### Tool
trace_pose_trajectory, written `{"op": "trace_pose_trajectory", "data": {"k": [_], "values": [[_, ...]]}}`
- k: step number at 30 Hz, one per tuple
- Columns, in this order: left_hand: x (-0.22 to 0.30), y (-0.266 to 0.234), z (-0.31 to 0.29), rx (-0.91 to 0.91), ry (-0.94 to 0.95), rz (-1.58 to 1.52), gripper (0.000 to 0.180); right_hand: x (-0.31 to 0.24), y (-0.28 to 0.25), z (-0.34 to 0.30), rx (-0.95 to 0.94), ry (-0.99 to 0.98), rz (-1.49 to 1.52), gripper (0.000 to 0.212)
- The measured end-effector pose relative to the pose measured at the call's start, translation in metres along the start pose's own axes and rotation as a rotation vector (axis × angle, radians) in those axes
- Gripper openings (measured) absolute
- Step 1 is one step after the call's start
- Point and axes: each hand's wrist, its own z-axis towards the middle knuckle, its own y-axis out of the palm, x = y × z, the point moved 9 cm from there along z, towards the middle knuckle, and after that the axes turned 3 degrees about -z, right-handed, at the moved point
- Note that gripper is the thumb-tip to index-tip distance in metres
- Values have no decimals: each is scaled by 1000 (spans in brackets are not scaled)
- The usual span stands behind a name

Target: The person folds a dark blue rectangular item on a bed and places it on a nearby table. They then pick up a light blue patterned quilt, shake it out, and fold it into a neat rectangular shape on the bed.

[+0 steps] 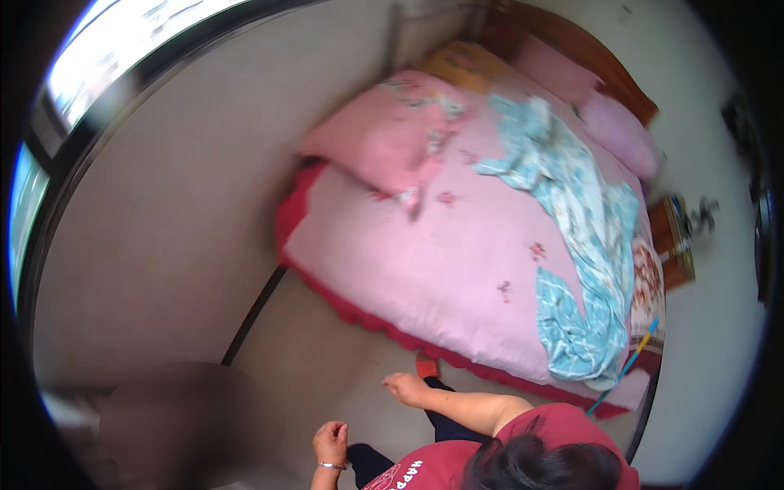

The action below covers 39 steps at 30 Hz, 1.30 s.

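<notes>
My left hand [331, 442], with a band at its wrist, is at the lower middle over the floor. Its fingers are loosely curled in and I see nothing in them. To its upper right, my right hand [406, 389] reaches out with its fingers apart, holding nothing. Both hands are clear of the bed. A red slipper [426, 365] shows at the end of a dark trouser leg, near the bed's edge. The bed [392, 269] carries a pink flowered sheet and a red ruffled skirt. Across its right side lies a crumpled light-blue and white blanket [584, 216].
A folded pink quilt [376, 131] lies at the bed's far left. Pillows [616, 131] rest by the wooden headboard [588, 41]. A blue and yellow stick [625, 371] leans near the right corner. A wooden bedside cabinet [671, 237] stands beyond. A dark blurred shape [180, 425] fills the lower left.
</notes>
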Motion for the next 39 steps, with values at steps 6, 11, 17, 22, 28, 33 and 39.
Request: {"op": "trace_pose_trajectory", "data": {"k": [6,11,17,22,28,33,39], "values": [[175,179,123,-427,444,191,19,211,-204,-66,732,468,-10,20],[264,302,183,-621,678,353,45,278,-308,-187,862,892,-426,64],[292,417,194,-848,727,513,65,361,-307,-236,808,1074,-229,48],[273,443,219,-953,634,644,59,344,-260,-185,1059,980,513,30],[224,475,235,-1153,-581,-56,81,158,-276,-75,658,221,1663,34],[327,450,141,-1645,-573,-395,84,166,-270,-86,741,393,1486,34],[348,405,155,-1507,-239,-368,48,149,-321,-133,1003,454,1666,37]]}}
